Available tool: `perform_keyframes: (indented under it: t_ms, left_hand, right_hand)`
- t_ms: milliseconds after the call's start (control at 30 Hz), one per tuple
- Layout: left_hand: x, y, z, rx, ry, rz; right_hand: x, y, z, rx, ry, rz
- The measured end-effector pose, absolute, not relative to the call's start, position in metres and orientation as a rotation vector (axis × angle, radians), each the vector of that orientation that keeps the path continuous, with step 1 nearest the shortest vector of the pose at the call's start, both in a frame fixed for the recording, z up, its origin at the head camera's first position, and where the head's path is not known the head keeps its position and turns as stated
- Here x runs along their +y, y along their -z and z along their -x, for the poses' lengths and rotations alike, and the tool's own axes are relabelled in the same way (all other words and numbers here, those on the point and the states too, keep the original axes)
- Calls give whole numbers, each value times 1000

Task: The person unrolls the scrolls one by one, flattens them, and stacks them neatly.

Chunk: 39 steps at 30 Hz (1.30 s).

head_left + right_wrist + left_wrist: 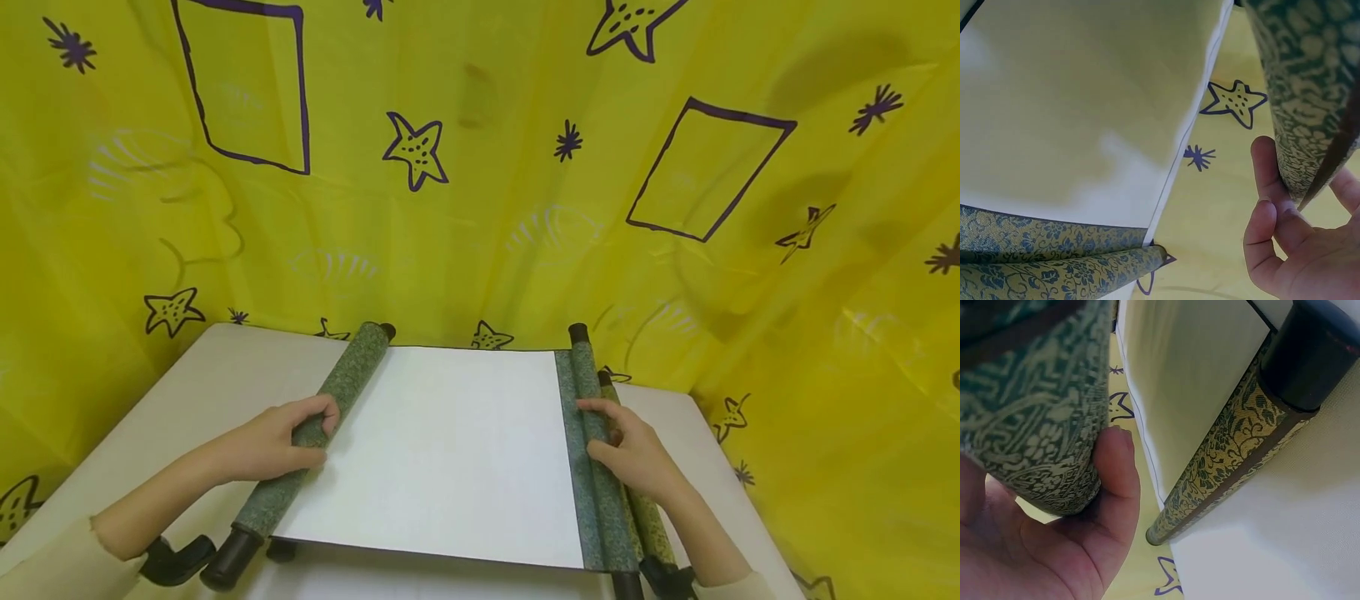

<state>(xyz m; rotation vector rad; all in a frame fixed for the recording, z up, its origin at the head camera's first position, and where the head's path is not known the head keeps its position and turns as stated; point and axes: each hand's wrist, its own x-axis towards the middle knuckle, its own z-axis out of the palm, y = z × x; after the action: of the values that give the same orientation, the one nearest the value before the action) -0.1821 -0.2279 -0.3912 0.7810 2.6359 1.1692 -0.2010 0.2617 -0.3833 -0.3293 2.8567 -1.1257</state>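
A scroll's white paper (450,450) is spread between two green patterned rolls with dark end knobs. My left hand (262,437) grips the left roll (356,367) around its middle, thumb and fingers on both sides. At the other end, my right hand (633,446) holds the right roll (587,367), which has a blue-green fabric strip (570,467) beside it. The left wrist view shows the hand curled under the thick roll (1041,425). Fingers also wrap the patterned roll (1310,87) in the right wrist view.
Below the held scroll lies another roll (652,525) with yellowish-green floral fabric, mostly hidden from above. Its black knob (1310,356) shows in the left wrist view. The white table (247,354) meets a yellow curtain (480,250) with purple drawings behind and at the sides.
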Motion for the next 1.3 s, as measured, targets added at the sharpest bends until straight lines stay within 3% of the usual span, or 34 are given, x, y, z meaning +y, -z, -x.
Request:
perform_keyframes:
  t_ms: [1300]
  left_hand:
    - [-243,395,187,2699,-1110,-624]
  right_hand:
    - [273,384,203,2865,1094,304]
